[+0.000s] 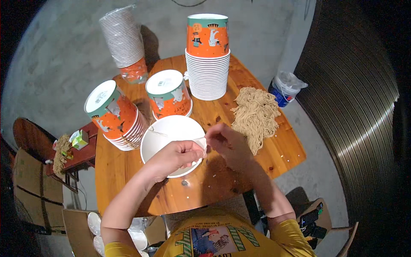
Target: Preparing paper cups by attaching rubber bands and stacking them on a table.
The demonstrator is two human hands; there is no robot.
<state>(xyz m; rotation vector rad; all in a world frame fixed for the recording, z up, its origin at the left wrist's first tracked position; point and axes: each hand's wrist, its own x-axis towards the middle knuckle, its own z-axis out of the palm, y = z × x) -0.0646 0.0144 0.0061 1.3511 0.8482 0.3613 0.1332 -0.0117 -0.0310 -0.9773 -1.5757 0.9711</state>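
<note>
A white-lined paper bucket (169, 124) stands open side up in front of me, with a short beige cord (158, 132) inside its far left wall. Over the bucket's right rim, my left hand (183, 155) pinches a thin pale cord (204, 150) between thumb and fingers. Close beside it on the right is my right hand (231, 147), its fingers bent together at the rim. Shadow hides what its fingertips hold. Behind the bucket sit an upside-down orange and green paper bucket (169, 94) and a short upside-down stack (117, 115) with cords hanging at its side.
A tall bucket stack (208, 77) rises at the table's back, and a plastic-wrapped stack (124, 40) stands at the far left. A heap of beige cords (255, 115) lies right on the wooden table (280, 147). Beyond is a blue pail (282, 92).
</note>
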